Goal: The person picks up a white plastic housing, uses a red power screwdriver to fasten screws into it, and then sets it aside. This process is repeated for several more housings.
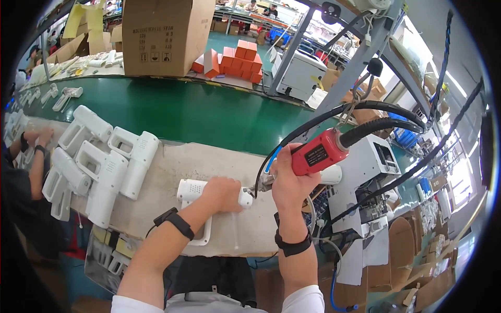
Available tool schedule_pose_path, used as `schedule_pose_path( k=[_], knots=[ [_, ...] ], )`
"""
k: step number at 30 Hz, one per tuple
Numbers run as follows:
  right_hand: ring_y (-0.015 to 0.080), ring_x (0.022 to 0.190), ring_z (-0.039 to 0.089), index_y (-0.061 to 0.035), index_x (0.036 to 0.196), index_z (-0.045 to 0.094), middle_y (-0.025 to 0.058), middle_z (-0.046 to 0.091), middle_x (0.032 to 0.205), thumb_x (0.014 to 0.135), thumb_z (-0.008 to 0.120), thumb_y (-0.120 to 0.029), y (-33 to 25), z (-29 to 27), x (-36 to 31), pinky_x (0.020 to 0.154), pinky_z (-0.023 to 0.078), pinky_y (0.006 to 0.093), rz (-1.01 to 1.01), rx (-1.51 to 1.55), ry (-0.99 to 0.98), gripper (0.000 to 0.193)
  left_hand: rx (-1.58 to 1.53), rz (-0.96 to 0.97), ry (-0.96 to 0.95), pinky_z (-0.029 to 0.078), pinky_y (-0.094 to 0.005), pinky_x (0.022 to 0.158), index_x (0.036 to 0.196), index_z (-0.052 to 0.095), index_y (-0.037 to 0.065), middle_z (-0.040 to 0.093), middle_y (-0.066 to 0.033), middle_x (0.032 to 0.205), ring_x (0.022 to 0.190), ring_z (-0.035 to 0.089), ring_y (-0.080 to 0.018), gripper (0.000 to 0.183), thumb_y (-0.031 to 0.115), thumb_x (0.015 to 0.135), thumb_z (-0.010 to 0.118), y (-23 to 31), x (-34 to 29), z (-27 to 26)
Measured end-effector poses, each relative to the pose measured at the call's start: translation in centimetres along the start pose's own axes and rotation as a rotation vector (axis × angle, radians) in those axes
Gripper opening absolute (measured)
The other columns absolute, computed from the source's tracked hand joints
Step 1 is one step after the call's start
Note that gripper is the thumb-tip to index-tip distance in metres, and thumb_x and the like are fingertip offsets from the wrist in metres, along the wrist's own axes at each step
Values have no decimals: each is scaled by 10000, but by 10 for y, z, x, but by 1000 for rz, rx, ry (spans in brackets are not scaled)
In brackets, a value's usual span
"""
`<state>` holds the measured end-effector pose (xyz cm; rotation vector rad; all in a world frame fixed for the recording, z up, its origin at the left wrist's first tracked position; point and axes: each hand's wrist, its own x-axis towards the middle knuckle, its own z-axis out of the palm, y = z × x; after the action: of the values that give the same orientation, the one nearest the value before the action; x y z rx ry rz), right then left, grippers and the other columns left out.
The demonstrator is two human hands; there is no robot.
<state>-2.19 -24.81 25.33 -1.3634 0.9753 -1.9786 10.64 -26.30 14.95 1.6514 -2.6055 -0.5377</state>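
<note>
My left hand (222,194) is wrapped over a white plastic housing (190,191) that has a loop handle and a patch of small holes. The housing lies on a worn cardboard sheet (182,161) in front of me. In my right hand (291,182) is a red power screwdriver (313,155), held by its body with a black cable running up from it. Its metal nose points left and meets the right end of the housing, close to my left fingers. Whether the bit sits on a screw is too small to make out.
Several similar white housings (104,180) are piled at the left. Beside them a co-worker's hands (39,140) are at work. Behind the sheet runs a green belt (172,107), with a large carton (162,39) and orange boxes (242,60) beyond. A white machine (365,182) stands right.
</note>
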Motion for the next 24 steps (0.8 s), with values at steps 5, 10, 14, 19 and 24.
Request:
schedule_pose_path(
  k=[5,10,14,19,24],
  knots=[
    [116,525,536,9,941,592,42,583,687,878,704,-40,24,5,4,490,433,256,-20,-26,5,138,12,8,-5,536,-403,799,967,667,62,695,-117,946,910,680,-288,534,497,665,736,-2,1,1],
    [103,518,531,1,916,588,30,578,661,883,709,-61,40,7,4,485,423,243,35,-63,4,140,30,-3,-58,525,-396,821,1022,656,51,678,-108,1005,959,668,-265,562,512,703,709,2,-1,-8],
    [82,529,532,-7,894,583,11,576,641,890,713,-93,61,2,-1,489,414,228,32,-224,-59,156,64,24,-108,518,-386,834,1075,656,47,667,-105,1052,1007,655,-244,577,515,740,676,5,-3,-7],
    [73,553,536,-24,912,584,21,598,697,887,710,-76,57,4,-8,503,415,220,-5,-200,-100,139,89,53,-100,520,-385,840,1044,664,48,670,-105,1049,1001,658,-248,556,515,742,667,7,-5,-7],
    [110,552,567,-7,972,575,48,598,732,887,673,-12,-17,-5,-4,499,463,244,-93,-112,-5,130,4,-26,-40,526,-388,841,1031,639,59,682,-114,1017,956,670,-273,556,499,701,717,3,1,-6]
  ],
)
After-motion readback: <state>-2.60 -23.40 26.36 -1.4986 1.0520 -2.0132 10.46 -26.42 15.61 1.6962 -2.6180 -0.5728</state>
